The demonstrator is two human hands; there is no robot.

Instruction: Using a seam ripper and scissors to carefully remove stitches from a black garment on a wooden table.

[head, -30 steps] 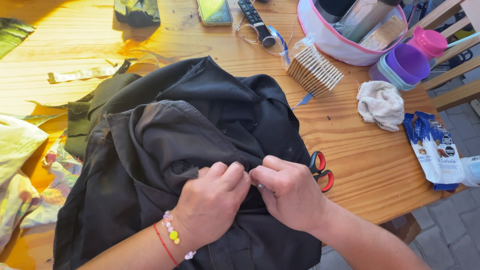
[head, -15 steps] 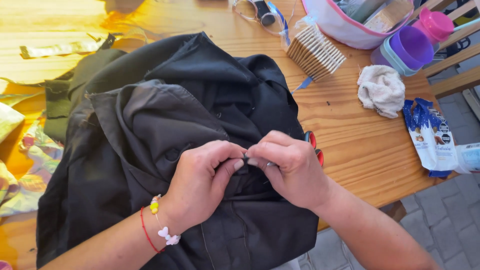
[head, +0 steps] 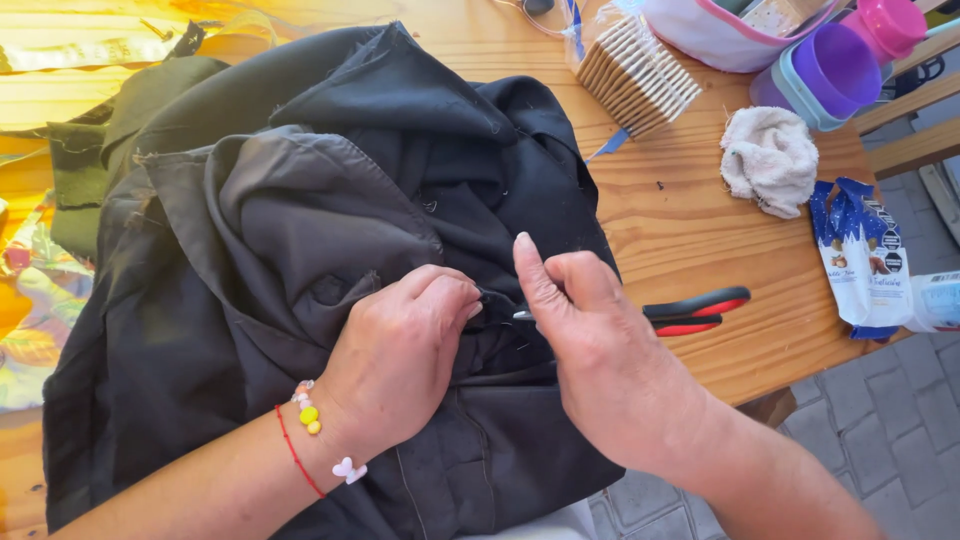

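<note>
Pinching one black garment [head: 330,230], two hands [head: 400,350]; one scissors [head: 690,312] beside.

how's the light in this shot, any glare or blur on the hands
Head view: hard sunlight burns out the wooden table at upper left; the black garment sits in even shade, folds readable; left hand and right hand are sharp, no motion blur.
</note>
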